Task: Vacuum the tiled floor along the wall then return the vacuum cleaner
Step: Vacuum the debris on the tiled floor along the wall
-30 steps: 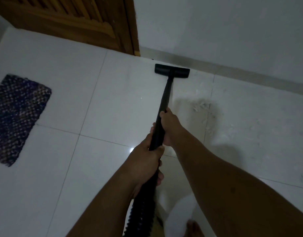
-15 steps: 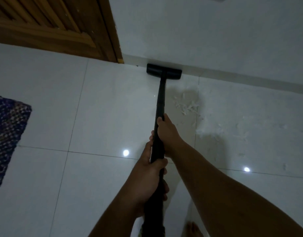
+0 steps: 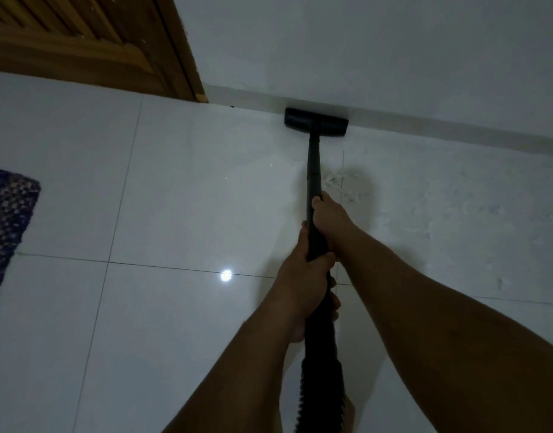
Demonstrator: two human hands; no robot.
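Head view: ribbed black hose [image 3: 322, 385] nearest, running up into the vacuum wand [image 3: 313, 170]. Left hand [image 3: 303, 289] fingers curled tight around the wand; right hand [image 3: 330, 218] just ahead, fingers wrapped closed on it too. Pale debris [image 3: 340, 185] lies right of the wand. Floor nozzle [image 3: 316, 122] rests on white tiles [image 3: 175, 198], touching the skirting [image 3: 425, 132]. Wooden door [image 3: 81, 42] far left.

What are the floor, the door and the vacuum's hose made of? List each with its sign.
Glossy white tiled floor: likely glazed ceramic; lamp glint, grout lines.
Brown slatted door: wood, by its grain and louvres.
Black ribbed vacuum hose: probably flexible plastic; matte ridges.
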